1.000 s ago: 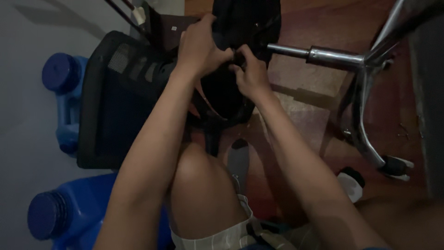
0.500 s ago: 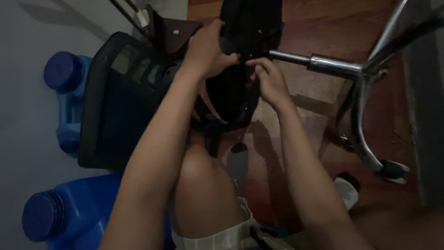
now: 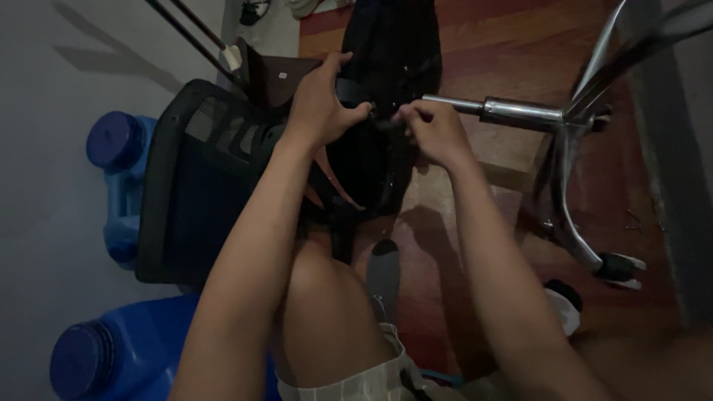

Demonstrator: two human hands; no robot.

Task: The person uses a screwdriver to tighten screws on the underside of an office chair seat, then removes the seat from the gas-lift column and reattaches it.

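An office chair lies tipped on its side on the wooden floor. Its black seat underside (image 3: 386, 67) faces me, and the mesh backrest (image 3: 200, 186) lies to the left. My left hand (image 3: 323, 100) grips the black seat mechanism at its edge. Just to the right, my right hand (image 3: 431, 130) pinches a small dark part on the same mechanism, too dim to make out. A chrome gas-lift column (image 3: 512, 113) runs right from the seat to the chrome star base (image 3: 572, 200). My bare knee (image 3: 327, 312) is below the hands.
Two blue plastic jugs (image 3: 119, 178) (image 3: 111, 353) stand at the left by a grey wall. A castor wheel (image 3: 620, 267) tips the base at right, another (image 3: 564, 297) lies near my right arm. A grey-socked foot (image 3: 384, 275) rests on the floor. Thin rods (image 3: 193, 37) lean at top left.
The view has shifted so the chair sits lower in frame. Both hands have stayed on the seat mechanism, with the right hand moving slightly right toward the chrome column.
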